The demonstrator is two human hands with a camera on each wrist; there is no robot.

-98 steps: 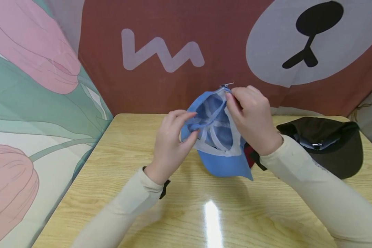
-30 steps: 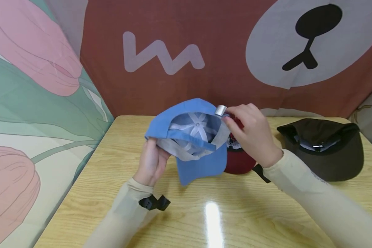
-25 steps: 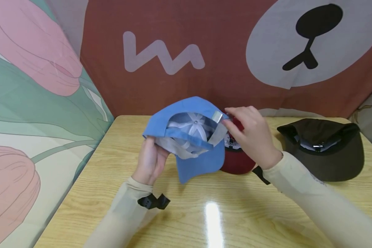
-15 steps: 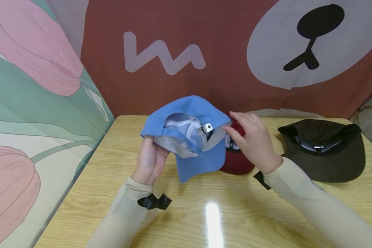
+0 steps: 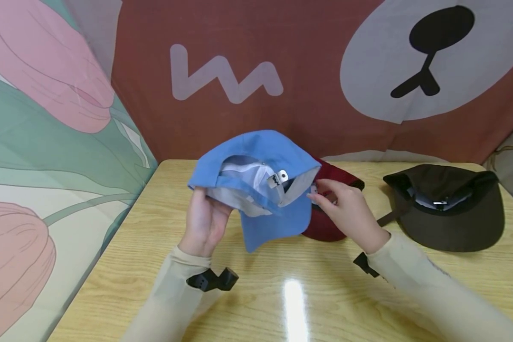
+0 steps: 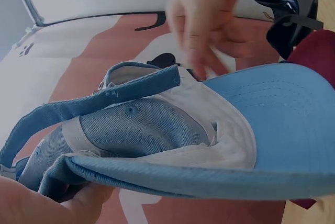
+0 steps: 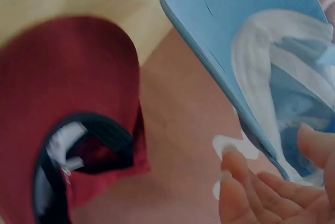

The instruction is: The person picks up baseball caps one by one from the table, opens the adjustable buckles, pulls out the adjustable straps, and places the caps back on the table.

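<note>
A light blue baseball cap (image 5: 261, 147) is held above the table, its opening facing me and its brim hanging down. At the cap's left edge, my left hand (image 5: 205, 221) grips the rim, with the thumb below. The loose blue back strap (image 6: 94, 103) crosses the opening in the left wrist view. A silver buckle (image 5: 278, 178) hangs at the opening's right side. My right hand (image 5: 350, 209) is beside the cap's right edge, fingers loosely bent. In the right wrist view its fingers (image 7: 235, 187) and thumb are apart, with nothing seen between them.
A dark red cap (image 5: 325, 225) lies behind the blue cap and right hand, partly hidden. Further right on the wooden table (image 5: 154, 237) lies a dark brown cap (image 5: 457, 228), opening up, its strap reaching left. A printed cloth (image 5: 222, 128) stands behind the table.
My right hand has let go of the silver buckle and then the cap's right edge, moving slightly down. The buckle now dangles in the opening. My left hand keeps its grip, shifting slightly left.
</note>
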